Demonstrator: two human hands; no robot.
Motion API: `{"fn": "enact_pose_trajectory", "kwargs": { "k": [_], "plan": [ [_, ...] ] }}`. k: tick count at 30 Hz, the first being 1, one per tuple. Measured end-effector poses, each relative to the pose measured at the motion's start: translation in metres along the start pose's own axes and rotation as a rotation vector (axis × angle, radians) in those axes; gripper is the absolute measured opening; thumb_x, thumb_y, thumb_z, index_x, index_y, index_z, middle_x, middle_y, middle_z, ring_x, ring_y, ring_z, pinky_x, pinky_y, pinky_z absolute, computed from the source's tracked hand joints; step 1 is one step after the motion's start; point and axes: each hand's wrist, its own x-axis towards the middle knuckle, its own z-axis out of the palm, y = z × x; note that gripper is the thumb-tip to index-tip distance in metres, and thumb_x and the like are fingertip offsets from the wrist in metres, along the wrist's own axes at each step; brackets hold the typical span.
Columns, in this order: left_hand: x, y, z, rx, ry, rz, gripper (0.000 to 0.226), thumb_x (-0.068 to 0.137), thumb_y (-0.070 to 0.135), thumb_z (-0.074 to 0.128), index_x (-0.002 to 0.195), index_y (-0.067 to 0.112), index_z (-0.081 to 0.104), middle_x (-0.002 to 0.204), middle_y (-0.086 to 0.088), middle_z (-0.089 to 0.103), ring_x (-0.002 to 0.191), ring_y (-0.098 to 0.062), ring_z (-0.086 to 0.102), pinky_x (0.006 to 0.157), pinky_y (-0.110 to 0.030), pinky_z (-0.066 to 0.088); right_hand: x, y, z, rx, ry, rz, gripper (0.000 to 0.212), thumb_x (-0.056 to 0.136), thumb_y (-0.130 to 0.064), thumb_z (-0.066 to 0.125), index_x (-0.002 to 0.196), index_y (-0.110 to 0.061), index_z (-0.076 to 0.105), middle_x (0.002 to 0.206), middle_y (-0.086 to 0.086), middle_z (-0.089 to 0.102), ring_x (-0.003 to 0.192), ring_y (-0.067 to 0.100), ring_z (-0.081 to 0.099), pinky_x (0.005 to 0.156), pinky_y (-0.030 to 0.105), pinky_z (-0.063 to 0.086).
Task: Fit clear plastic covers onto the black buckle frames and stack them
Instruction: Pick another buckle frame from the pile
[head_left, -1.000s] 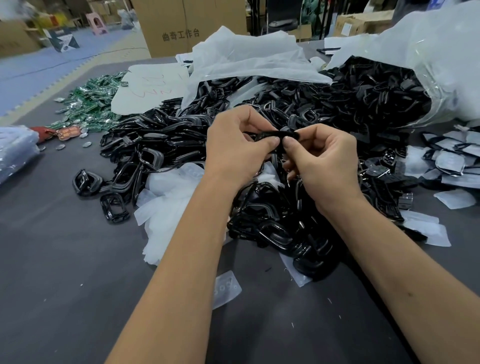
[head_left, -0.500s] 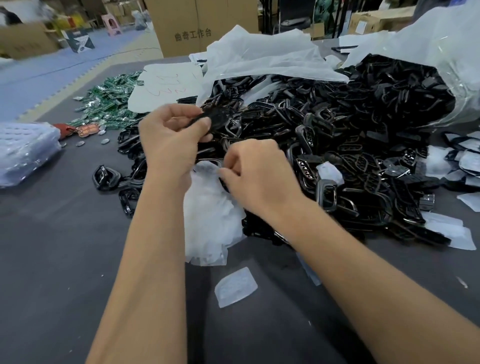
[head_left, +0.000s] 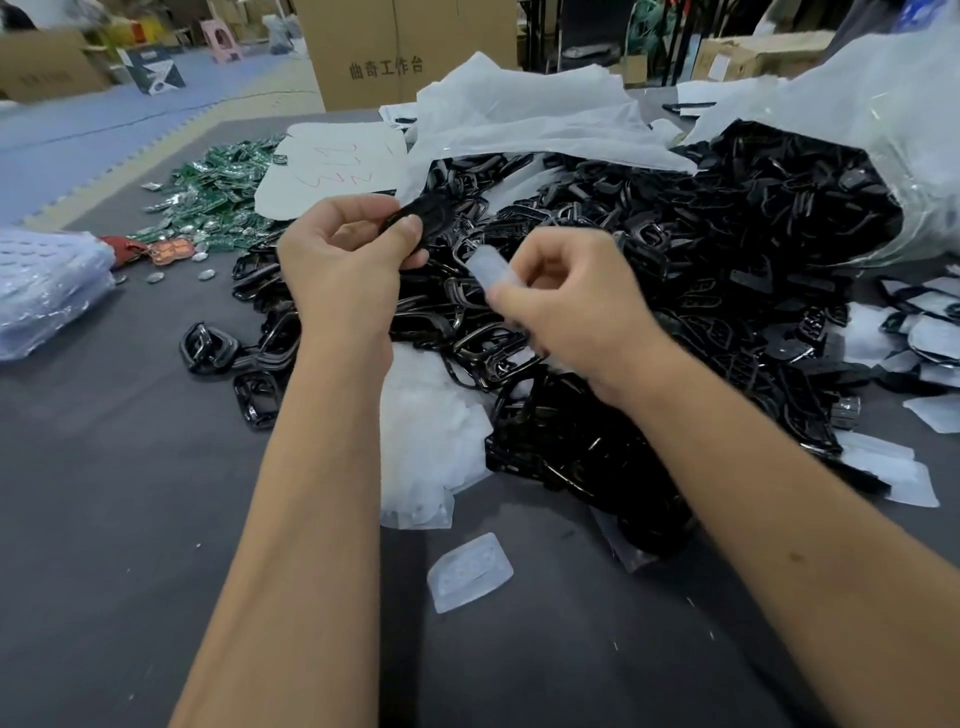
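My left hand (head_left: 345, 260) holds a black buckle frame (head_left: 426, 218) up above the table, pinched between thumb and fingers. Just to its right, my right hand (head_left: 566, 301) pinches a clear plastic cover (head_left: 485, 267) at about the same height, a short gap away from the frame. Below both hands spreads a big heap of black buckle frames (head_left: 649, 291). A pile of clear covers (head_left: 426, 441) lies on the table between my forearms, and one loose cover (head_left: 470, 571) lies nearer me.
A large clear bag (head_left: 883, 119) spills frames at the right. White sheets (head_left: 519, 124) lie behind the heap. Green packets (head_left: 218, 197) and a bubble-wrapped bundle (head_left: 47, 291) sit at the left. More covers (head_left: 914, 332) lie at the far right on the grey table (head_left: 130, 493).
My left hand carried the frame to the left and kept it raised. My right hand dipped to the cover pile, then rose holding a clear cover.
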Motion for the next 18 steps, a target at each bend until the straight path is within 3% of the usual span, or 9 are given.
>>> {"fn": "enact_pose_trajectory", "kwargs": {
  "k": [4, 7, 10, 14, 18],
  "plan": [
    [-0.014, -0.001, 0.024, 0.027, -0.117, -0.013, 0.02, 0.085, -0.01, 0.073, 0.086, 0.009, 0.071, 0.073, -0.005, 0.068, 0.061, -0.015, 0.066, 0.06, -0.019, 0.054, -0.002, 0.014, -0.031, 0.302, -0.038, 0.092, 0.027, 0.085, 0.008, 0.074, 0.077, -0.013, 0.059, 0.06, 0.004, 0.057, 0.05, 0.02, 0.05, 0.041, 0.026, 0.037],
    [-0.023, -0.005, 0.044, 0.097, -0.186, -0.001, 0.019, 0.083, -0.011, 0.071, 0.087, 0.008, 0.072, 0.071, -0.003, 0.062, 0.058, -0.011, 0.064, 0.062, -0.027, 0.059, -0.011, 0.026, -0.044, 0.423, -0.034, 0.138, 0.024, 0.087, 0.009, 0.069, 0.09, -0.013, 0.062, 0.067, 0.009, 0.055, 0.05, 0.016, 0.051, 0.041, 0.023, 0.036],
    [-0.03, -0.013, 0.058, 0.14, -0.211, -0.007, 0.019, 0.082, -0.009, 0.072, 0.085, 0.01, 0.073, 0.07, -0.001, 0.059, 0.053, -0.008, 0.063, 0.07, -0.038, 0.063, -0.015, 0.031, -0.05, 0.49, -0.049, 0.12, 0.024, 0.086, 0.006, 0.069, 0.081, -0.017, 0.063, 0.064, 0.005, 0.058, 0.049, 0.015, 0.052, 0.04, 0.021, 0.036],
    [-0.042, -0.028, 0.064, 0.182, -0.221, -0.016, 0.02, 0.082, -0.007, 0.073, 0.084, 0.013, 0.074, 0.073, -0.004, 0.063, 0.054, -0.01, 0.065, 0.062, -0.03, 0.059, -0.016, 0.034, -0.05, 0.554, -0.053, 0.127, 0.027, 0.089, 0.006, 0.067, 0.076, -0.016, 0.061, 0.065, 0.005, 0.059, 0.05, 0.014, 0.052, 0.04, 0.021, 0.036],
    [-0.043, -0.035, 0.06, 0.177, -0.217, -0.027, 0.02, 0.082, -0.005, 0.073, 0.084, 0.015, 0.073, 0.09, -0.02, 0.071, 0.058, -0.018, 0.07, 0.057, -0.023, 0.052, -0.017, 0.038, -0.047, 0.64, -0.071, 0.138, 0.016, 0.083, 0.0, 0.067, 0.079, -0.012, 0.057, 0.067, 0.006, 0.061, 0.054, 0.014, 0.056, 0.041, 0.021, 0.039]
  ]
}}
